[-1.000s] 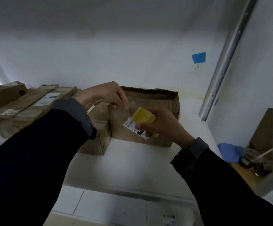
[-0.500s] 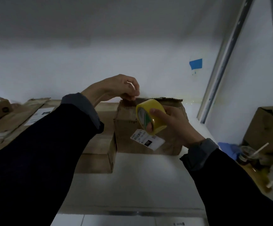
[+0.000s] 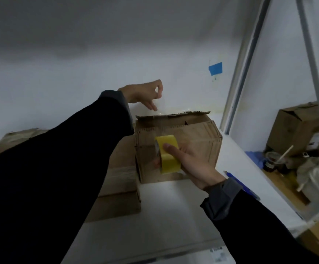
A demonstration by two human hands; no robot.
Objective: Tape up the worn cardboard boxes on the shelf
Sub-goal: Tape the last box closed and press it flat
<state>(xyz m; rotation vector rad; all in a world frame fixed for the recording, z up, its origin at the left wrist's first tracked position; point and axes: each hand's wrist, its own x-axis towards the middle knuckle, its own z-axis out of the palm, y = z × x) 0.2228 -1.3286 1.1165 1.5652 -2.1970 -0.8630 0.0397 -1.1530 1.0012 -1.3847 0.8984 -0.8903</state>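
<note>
A worn brown cardboard box (image 3: 198, 141) with a ragged top edge stands on the white shelf (image 3: 164, 216) against the back wall. My right hand (image 3: 191, 164) grips a yellow tape roll (image 3: 167, 155) against the box's front face. My left hand (image 3: 145, 93) is raised above the box's back left corner, thumb and forefinger pinched together, the other fingers pointing down. A faint glossy strip of clear tape (image 3: 166, 111) shines just under it along the top edge; how it runs to the roll is hard to make out.
Flattened cardboard boxes (image 3: 120, 187) lie left of the worn box, partly under my left sleeve. A metal shelf post (image 3: 244, 63) rises at the right. Beyond it sit another box (image 3: 295, 126), a cup with a straw (image 3: 273, 161) and bags. Blue tape (image 3: 215, 68) marks the wall.
My left hand has lifted from the box's top front edge up and back over the box. The right hand has dropped the roll lower on the front face, covering the label.
</note>
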